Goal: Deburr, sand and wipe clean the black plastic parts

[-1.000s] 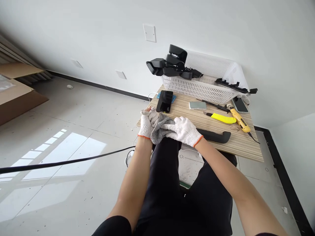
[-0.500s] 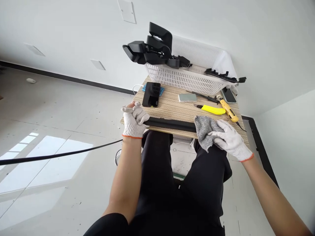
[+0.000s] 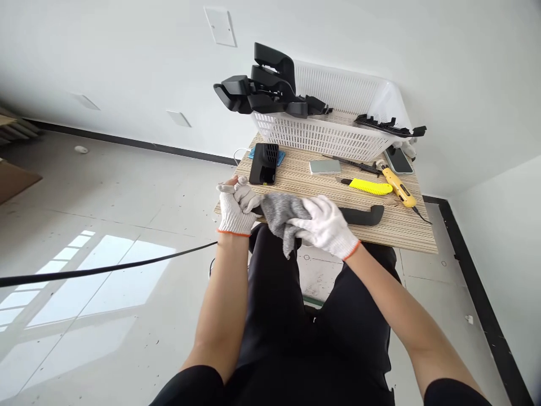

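A long black plastic trim strip point(image 3: 359, 216) lies across the near edge of the table, its right end bent upward. My left hand point(image 3: 237, 208), in a white knitted glove with an orange cuff, grips the strip's left end. My right hand point(image 3: 323, 225), gloved the same way, holds a grey cloth point(image 3: 281, 217) wrapped over the strip, close to my left hand. Glove and cloth hide the middle of the strip.
On the wooden table point(image 3: 296, 183) lie a black phone point(image 3: 264, 163), a grey block point(image 3: 325, 167), a yellow-handled knife point(image 3: 371, 186), a yellow corded tool point(image 3: 397, 186) and another phone point(image 3: 398, 160). Behind them stands a white basket point(image 3: 321, 135) holding black plastic parts point(image 3: 270, 84).
My right hand has slid the cloth leftward along the strip towards my left hand, uncovering the bent right end. My left hand keeps its grip.
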`<state>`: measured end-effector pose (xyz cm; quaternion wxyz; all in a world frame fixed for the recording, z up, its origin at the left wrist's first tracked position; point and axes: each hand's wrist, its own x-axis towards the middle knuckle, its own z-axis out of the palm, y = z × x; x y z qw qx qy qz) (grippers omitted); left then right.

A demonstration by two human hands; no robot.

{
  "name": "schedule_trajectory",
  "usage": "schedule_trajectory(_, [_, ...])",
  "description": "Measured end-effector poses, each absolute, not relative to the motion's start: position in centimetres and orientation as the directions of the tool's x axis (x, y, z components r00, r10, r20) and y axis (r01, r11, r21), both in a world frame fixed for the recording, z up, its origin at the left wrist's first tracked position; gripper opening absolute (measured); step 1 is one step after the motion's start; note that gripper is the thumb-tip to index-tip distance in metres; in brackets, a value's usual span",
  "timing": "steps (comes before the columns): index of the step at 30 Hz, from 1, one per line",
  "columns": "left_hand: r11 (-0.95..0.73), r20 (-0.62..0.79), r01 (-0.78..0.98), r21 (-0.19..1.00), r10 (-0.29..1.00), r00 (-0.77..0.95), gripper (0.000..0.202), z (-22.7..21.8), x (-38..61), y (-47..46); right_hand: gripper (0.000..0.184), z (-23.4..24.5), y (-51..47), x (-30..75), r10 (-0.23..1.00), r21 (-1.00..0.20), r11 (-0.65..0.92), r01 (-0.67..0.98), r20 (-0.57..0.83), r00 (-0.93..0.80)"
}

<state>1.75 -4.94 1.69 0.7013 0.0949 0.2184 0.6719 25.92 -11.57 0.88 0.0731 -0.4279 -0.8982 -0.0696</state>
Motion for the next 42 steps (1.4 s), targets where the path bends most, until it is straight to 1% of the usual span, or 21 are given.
schedule_trajectory(4, [0.115,-0.238,-0.901,0.419,0.971,0.014,0.042,2.5,2.0,-5.4,0.054,1.5,-10.5,21.3,0.725,0.015,0.675,0.737,0.166,-0.668])
schedule_trajectory(7, [0.121,-0.247,-0.911,0.395,0.969,0.021,0.044,2.7,2.0,-5.4,0.054,1.7,-10.4,21.6,0.715,-0.006,0.688,0.726,0.175,-0.677])
schedule_trajectory(10, [0.127,-0.212,-0.910,0.396,0.976,0.044,0.046,2.2,1.7,-5.1,0.052,1.9,-11.3,25.8,0.716,-0.017,0.688,0.725,0.174,-0.676])
schedule_trajectory(12, [0.136,-0.198,-0.905,0.403,0.978,0.059,0.046,1.8,1.4,-4.8,0.047,2.1,-12.5,30.1,0.725,-0.013,0.679,0.734,0.170,-0.667])
schedule_trajectory(14, [0.142,-0.202,-0.903,0.405,0.977,0.064,0.044,1.5,1.3,-4.7,0.041,2.4,-13.9,34.5,0.739,0.004,0.660,0.751,0.179,-0.650])
schedule_trajectory(15, [0.144,-0.205,-0.903,0.404,0.977,0.064,0.042,1.5,1.2,-4.7,0.039,2.6,-14.5,36.5,0.770,0.020,0.625,0.780,0.148,-0.621])
schedule_trajectory(17, [0.144,-0.206,-0.903,0.405,0.976,0.064,0.041,1.4,1.2,-4.6,0.039,2.9,-15.7,39.3,0.809,0.051,0.573,0.818,0.123,-0.574])
schedule_trajectory(19, [0.142,-0.199,-0.900,0.412,0.978,0.063,0.042,1.2,1.2,-4.5,0.040,3.1,-16.3,40.1,0.819,0.074,0.555,0.829,0.123,-0.560])
schedule_trajectory(22, [0.135,-0.188,-0.898,0.418,0.980,0.060,0.042,0.8,1.1,-4.3,0.040,3.0,-16.0,37.6,0.801,0.062,0.575,0.816,0.163,-0.577])
schedule_trajectory(25, [0.134,-0.184,-0.899,0.416,0.981,0.061,0.043,0.9,1.3,-4.2,0.042,2.5,-14.0,32.4,0.786,0.011,0.601,0.799,0.169,-0.594])
schedule_trajectory(30, [0.151,-0.274,-0.898,0.412,0.961,0.036,0.047,2.3,1.9,-4.8,0.049,2.3,-9.9,22.9,0.751,-0.087,0.659,0.747,0.131,-0.647])
schedule_trajectory(33, [0.164,-0.296,-0.895,0.415,0.954,0.037,0.045,2.9,2.1,-5.1,0.050,2.6,-8.8,19.9,0.737,-0.113,0.676,0.728,0.128,-0.664])
schedule_trajectory(37, [0.165,-0.265,-0.912,0.376,0.962,0.064,0.048,2.9,2.0,-5.3,0.048,2.7,-9.7,22.0,0.718,-0.081,0.693,0.716,0.154,-0.678])
schedule_trajectory(42, [0.171,-0.232,-0.914,0.367,0.969,0.088,0.050,2.1,1.6,-4.9,0.038,2.1,-13.4,33.1,0.720,0.026,0.671,0.741,0.216,-0.660])
